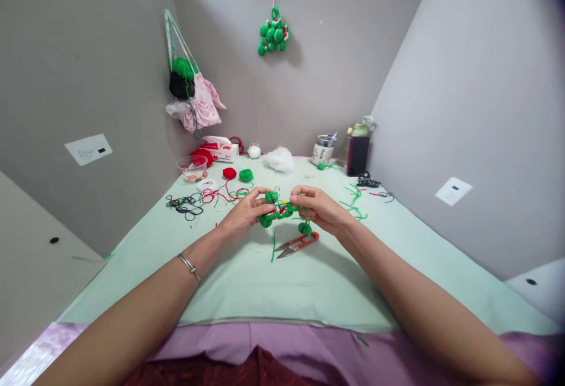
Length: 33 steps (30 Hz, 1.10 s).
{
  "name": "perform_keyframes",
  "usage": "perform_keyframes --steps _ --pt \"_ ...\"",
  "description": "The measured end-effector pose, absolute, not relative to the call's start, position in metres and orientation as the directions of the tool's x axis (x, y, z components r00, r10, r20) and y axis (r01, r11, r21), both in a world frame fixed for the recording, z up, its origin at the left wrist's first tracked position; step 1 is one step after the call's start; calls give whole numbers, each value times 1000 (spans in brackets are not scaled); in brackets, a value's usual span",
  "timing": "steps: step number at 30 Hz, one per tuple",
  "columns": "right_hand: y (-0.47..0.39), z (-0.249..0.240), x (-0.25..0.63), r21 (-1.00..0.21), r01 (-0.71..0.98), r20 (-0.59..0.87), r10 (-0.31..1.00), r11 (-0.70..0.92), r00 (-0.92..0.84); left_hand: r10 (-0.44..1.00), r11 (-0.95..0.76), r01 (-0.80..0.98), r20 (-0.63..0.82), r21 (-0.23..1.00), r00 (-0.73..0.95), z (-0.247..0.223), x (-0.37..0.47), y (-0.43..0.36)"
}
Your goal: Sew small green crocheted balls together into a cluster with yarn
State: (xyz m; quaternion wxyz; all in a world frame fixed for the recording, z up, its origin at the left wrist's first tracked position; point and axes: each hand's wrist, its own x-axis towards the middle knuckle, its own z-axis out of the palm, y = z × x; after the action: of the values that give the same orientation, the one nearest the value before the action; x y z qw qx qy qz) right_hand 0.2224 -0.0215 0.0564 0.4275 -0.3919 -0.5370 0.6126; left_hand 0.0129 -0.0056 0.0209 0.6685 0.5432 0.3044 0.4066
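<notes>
Both hands hold a small green crocheted piece (286,210) with red and white parts over the middle of the table. My left hand (243,214) pinches its left end, where round green balls show. At the other end, my right hand (321,207) has thumb and forefinger closed on the piece; a bit of yellow shows beside the fingertips. A green ball (304,228) hangs on yarn below the right hand. Just under it lie orange-handled thread snips (298,246), blades pointing left, with a green yarn strand (273,247) beside them.
Tangled cords (188,206), red and green yarn balls (246,175) and a clear bowl (193,169) lie at left. White stuffing (280,159), a pen tin (323,150) and a dark upright box (358,155) stand behind. Green scraps (355,198) lie right. Crocheted pieces (273,34) hang above.
</notes>
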Motion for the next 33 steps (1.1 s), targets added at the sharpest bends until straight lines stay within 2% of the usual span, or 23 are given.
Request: perform_keyframes --steps 4,11,22,28,33 --pt "-18 52 225 -985 -168 11 944 -48 -330 833 73 -230 68 971 549 27 12 -11" --pt "-22 59 222 -987 -149 -14 949 -64 -315 783 106 -223 57 969 619 37 10 -19" --pt "-22 58 221 -983 -163 -23 947 -79 -320 789 70 -151 38 986 613 32 20 -22" --pt "-20 56 223 -986 -159 4 953 -47 -303 765 98 -64 -34 993 643 29 19 -19" --pt "-20 58 222 -992 -129 29 955 -10 -294 768 94 -101 -8 990 640 24 20 -18"
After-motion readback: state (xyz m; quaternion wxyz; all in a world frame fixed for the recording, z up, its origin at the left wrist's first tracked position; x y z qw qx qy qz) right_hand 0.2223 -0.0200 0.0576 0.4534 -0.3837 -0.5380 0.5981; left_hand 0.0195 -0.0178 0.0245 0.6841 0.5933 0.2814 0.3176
